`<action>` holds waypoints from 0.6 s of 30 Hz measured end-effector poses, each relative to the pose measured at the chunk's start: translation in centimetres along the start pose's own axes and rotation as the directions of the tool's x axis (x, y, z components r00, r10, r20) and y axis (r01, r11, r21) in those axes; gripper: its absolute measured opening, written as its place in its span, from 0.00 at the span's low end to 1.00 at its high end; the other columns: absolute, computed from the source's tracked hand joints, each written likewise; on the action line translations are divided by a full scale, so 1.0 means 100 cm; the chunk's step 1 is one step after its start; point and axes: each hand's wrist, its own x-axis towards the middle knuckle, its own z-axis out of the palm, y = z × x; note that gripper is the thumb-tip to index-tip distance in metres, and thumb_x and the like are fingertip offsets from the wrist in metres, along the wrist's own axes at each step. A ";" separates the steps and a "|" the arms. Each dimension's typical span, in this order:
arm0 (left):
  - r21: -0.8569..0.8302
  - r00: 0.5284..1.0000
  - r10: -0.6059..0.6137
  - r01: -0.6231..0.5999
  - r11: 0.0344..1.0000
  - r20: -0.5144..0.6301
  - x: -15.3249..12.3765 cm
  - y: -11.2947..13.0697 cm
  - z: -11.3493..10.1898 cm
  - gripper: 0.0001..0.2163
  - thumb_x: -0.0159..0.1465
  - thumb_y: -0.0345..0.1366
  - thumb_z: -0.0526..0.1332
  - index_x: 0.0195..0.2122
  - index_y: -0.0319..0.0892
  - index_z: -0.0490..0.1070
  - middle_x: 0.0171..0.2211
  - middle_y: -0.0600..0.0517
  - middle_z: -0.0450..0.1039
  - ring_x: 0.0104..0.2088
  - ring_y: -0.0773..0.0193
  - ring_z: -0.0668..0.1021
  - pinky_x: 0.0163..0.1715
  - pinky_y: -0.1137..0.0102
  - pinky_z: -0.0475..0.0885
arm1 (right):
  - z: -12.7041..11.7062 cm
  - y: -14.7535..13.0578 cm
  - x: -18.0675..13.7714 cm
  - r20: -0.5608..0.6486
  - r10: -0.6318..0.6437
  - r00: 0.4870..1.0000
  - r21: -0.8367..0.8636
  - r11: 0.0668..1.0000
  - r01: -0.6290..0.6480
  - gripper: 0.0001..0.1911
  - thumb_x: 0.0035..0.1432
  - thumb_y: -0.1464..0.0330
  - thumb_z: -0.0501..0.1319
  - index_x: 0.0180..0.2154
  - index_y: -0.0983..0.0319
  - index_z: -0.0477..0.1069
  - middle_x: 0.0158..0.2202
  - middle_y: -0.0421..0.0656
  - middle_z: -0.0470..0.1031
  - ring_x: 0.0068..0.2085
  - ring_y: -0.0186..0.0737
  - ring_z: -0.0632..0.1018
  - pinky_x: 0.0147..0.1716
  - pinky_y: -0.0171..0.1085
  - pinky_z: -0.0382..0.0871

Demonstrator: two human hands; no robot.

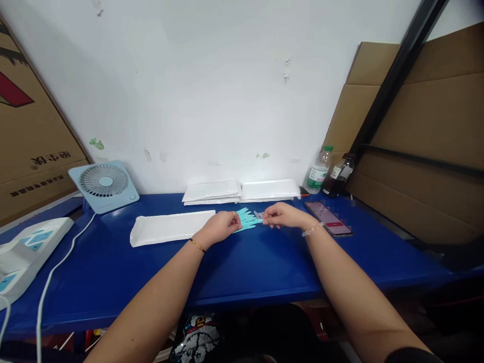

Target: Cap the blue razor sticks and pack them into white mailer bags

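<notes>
A fan of several thin light-blue strips (248, 219) lies on the blue table (242, 267) between my hands. My left hand (221, 225), with a ring and a gold bracelet, has its fingers curled over the left end of the strips. My right hand (283, 215), with a bead bracelet on the wrist, pinches a small grey piece (258, 215) at the right side of the strips. A flat white pouch (170, 228) lies just left of my left hand.
Two stacks of white pouches (242, 191) sit against the wall. A small blue desk fan (105, 184) and a white machine (26, 252) with a cable stand at left. A phone (328, 218) and two bottles (328, 174) are at right, beside cardboard sheets (427, 141).
</notes>
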 end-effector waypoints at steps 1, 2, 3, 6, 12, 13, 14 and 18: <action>0.009 1.000 -0.017 0.017 1.000 -0.014 0.001 -0.002 -0.001 0.10 0.60 0.43 0.56 0.32 0.43 0.70 0.28 0.52 0.73 0.27 0.64 0.72 0.24 0.73 0.60 | -0.003 0.004 0.000 -0.034 0.005 0.999 0.002 1.000 -0.005 0.20 0.50 0.54 0.63 0.30 0.65 0.73 0.22 0.40 0.71 0.21 0.30 0.68 0.22 0.31 0.62; 0.015 0.999 -0.035 0.035 0.999 -0.029 0.001 -0.005 -0.002 0.10 0.59 0.44 0.56 0.32 0.43 0.70 0.28 0.52 0.73 0.27 0.64 0.72 0.24 0.73 0.60 | -0.006 0.007 0.000 -0.079 0.008 0.997 0.003 1.000 -0.008 0.20 0.50 0.53 0.63 0.31 0.66 0.74 0.22 0.41 0.72 0.21 0.31 0.68 0.23 0.31 0.62; 0.016 0.998 -0.050 0.051 0.999 -0.044 0.002 -0.008 -0.003 0.11 0.59 0.44 0.56 0.32 0.43 0.70 0.28 0.52 0.73 0.27 0.64 0.73 0.24 0.73 0.60 | -0.008 0.010 -0.001 -0.127 0.004 0.992 0.009 1.000 -0.003 0.21 0.50 0.53 0.62 0.31 0.66 0.74 0.23 0.41 0.72 0.22 0.31 0.69 0.23 0.32 0.63; 0.005 0.996 -0.069 0.070 0.998 -0.060 0.004 -0.016 -0.004 0.11 0.58 0.45 0.56 0.32 0.43 0.70 0.28 0.52 0.73 0.27 0.64 0.73 0.23 0.73 0.60 | -0.011 0.014 -0.001 -0.215 -0.056 0.975 0.030 0.997 0.064 0.22 0.51 0.53 0.62 0.35 0.66 0.76 0.26 0.43 0.74 0.27 0.34 0.72 0.28 0.33 0.66; 0.010 0.997 -0.050 0.051 0.999 -0.053 0.004 -0.018 -0.002 0.13 0.59 0.46 0.55 0.33 0.42 0.70 0.28 0.52 0.73 0.27 0.63 0.73 0.24 0.72 0.61 | -0.007 0.001 -0.003 -0.175 -0.078 0.982 0.025 0.996 0.084 0.20 0.52 0.55 0.62 0.36 0.66 0.77 0.26 0.44 0.75 0.26 0.33 0.71 0.26 0.33 0.65; 0.013 0.997 -0.053 0.053 0.998 -0.053 0.005 -0.018 -0.002 0.13 0.59 0.46 0.55 0.33 0.42 0.70 0.28 0.52 0.73 0.27 0.63 0.73 0.24 0.72 0.61 | -0.007 -0.001 -0.004 -0.175 -0.073 0.982 0.027 0.996 0.079 0.20 0.52 0.56 0.62 0.36 0.67 0.77 0.26 0.44 0.75 0.26 0.33 0.71 0.26 0.33 0.64; 0.016 0.997 -0.055 0.056 0.998 -0.050 0.005 -0.017 -0.002 0.13 0.59 0.46 0.55 0.33 0.42 0.70 0.28 0.52 0.73 0.27 0.63 0.73 0.24 0.72 0.61 | -0.007 -0.002 -0.005 -0.176 -0.069 0.982 0.027 0.997 0.075 0.19 0.51 0.56 0.62 0.36 0.67 0.77 0.26 0.44 0.75 0.26 0.33 0.70 0.26 0.32 0.64; 0.018 0.998 -0.049 0.049 0.999 -0.028 0.004 -0.015 -0.003 0.12 0.59 0.45 0.55 0.33 0.42 0.69 0.27 0.52 0.72 0.26 0.64 0.73 0.24 0.72 0.61 | -0.006 -0.003 -0.004 -0.172 -0.064 0.983 -0.001 0.998 0.065 0.18 0.51 0.58 0.63 0.35 0.67 0.77 0.24 0.43 0.74 0.25 0.33 0.70 0.26 0.32 0.64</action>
